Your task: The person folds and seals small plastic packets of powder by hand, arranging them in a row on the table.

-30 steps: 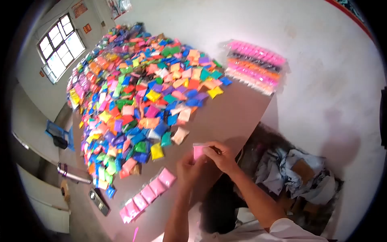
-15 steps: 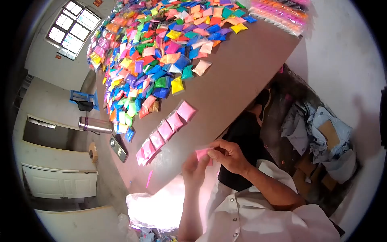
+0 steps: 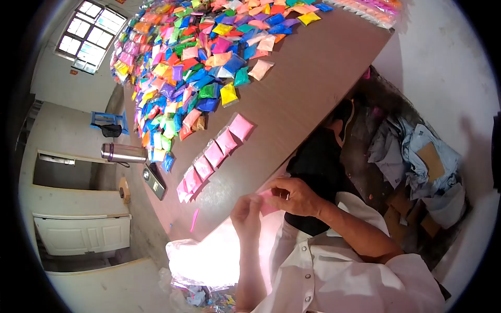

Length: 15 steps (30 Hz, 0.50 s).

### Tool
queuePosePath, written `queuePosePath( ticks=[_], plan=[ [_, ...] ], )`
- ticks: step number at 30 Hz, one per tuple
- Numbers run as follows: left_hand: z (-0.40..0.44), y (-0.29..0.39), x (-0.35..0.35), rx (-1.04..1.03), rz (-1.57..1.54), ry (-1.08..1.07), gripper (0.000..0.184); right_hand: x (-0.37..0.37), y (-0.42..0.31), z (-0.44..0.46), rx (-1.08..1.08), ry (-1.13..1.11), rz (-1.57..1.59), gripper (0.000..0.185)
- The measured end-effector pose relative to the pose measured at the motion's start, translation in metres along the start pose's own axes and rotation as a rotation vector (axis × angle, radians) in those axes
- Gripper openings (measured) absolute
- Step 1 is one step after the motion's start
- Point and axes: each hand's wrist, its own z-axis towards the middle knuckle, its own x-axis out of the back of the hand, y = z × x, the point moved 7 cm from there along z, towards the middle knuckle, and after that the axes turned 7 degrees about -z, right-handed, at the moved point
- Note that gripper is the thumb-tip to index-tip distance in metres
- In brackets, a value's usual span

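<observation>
Big table (image 3: 308, 78), heap (image 3: 193, 68) crowding its left edge, pink row (image 3: 214, 155) by the near-left corner; and off the near edge, left hand (image 3: 247, 214) and right hand (image 3: 300, 198) pinch a pink packet (image 3: 267, 196): light, even fingertips should avoid creasing it!

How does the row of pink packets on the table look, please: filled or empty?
Filled: the row of pink packets looks plump, with pink showing across most of each one.

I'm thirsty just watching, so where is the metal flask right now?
In the head camera's view, the metal flask is on the person's left, at the left table edge, next to the dark phone-like object and the heap of colorful packets.
</observation>
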Motion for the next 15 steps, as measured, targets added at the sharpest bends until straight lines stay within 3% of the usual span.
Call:
queuePosePath(
  ticks=[5,7,9,14,15],
  plan=[
    [0.001,-0.007,0.001,0.04,-0.029,0.029,0.022,-0.003,0.009,-0.001,-0.017,-0.012,0.128,0.021],
    [0.001,-0.006,0.001,0.046,-0.034,0.036,0.021,-0.001,0.008,-0.002,0.034,-0.054,-0.068,0.018],
    [-0.001,-0.009,0.0,0.069,-0.013,-0.035,0.018,-0.002,0.009,-0.004,0.032,-0.065,-0.087,0.018],
    [-0.003,0.001,0.002,0.014,-0.031,0.006,0.018,0.001,-0.008,-0.006,0.046,-0.033,-0.016,0.019],
    [-0.003,0.003,0.004,-0.004,-0.083,0.036,0.017,-0.001,-0.009,-0.007,0.038,-0.107,-0.119,0.019]
  ],
)
